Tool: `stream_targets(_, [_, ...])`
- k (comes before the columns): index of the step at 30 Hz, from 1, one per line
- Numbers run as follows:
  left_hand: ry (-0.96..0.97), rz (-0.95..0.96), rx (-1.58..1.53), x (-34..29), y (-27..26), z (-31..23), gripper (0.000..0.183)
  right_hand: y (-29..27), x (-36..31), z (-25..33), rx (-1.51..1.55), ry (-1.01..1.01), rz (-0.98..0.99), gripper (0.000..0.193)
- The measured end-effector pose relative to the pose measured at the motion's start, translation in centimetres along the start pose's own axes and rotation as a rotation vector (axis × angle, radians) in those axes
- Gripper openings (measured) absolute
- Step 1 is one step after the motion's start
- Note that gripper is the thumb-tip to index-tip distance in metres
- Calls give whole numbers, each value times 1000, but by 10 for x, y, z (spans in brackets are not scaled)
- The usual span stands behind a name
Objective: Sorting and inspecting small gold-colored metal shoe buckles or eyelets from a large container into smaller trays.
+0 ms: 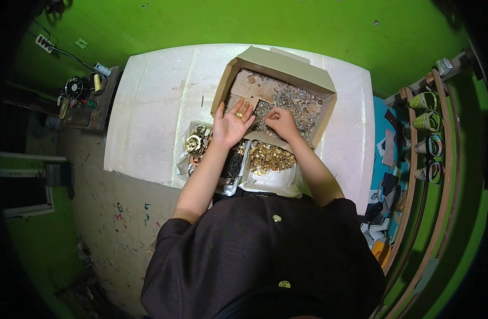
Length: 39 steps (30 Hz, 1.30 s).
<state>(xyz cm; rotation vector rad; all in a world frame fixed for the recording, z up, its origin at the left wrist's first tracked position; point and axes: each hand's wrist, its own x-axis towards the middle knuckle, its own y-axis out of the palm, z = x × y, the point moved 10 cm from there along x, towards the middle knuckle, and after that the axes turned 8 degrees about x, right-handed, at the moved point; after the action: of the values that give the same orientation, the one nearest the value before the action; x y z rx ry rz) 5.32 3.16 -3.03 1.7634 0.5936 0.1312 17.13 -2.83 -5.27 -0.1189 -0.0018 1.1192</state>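
My left hand (230,128) is palm up with its fingers spread over the near left corner of a shallow cardboard box (286,68). A small gold-coloured piece (239,115) rests on its fingers. Inside the box my right hand (282,123) is closed in a pinch, low over many tiny shiny bits (297,98); whatever its fingertips hold is too small to make out. Flat brown cardboard (262,85) lies among the bits. Just below the box, a white tray (270,187) contains a heap of small gold-coloured pieces (268,158).
Left of that tray, partly under my left forearm, another container holds shiny gold-coloured items (195,142) and dark pieces (233,164). All stand on a white table (153,106). A wooden rack (436,175) with sandals (425,101) is at right, a small cluttered side table (90,114) at left.
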Motion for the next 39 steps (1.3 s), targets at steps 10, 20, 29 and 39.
stream_targets(10, [6, -23, 31, 1, -4, -1, 56, 1, -17, 63, -714, -329, -156, 16])
stream_targets(20, [26, 18, 56, 1, -3, 0, 56, 38, -29, 137, -377, -567, -144, 23])
stream_targets(29, [11, -6, 25, 0, -3, 0, 55, -54, 10, 76, -457, -275, -235, 39])
stream_targets(39, [1, -14, 36, 0, -3, 4, 54, -40, -5, 21, -792, -53, -129, 46])
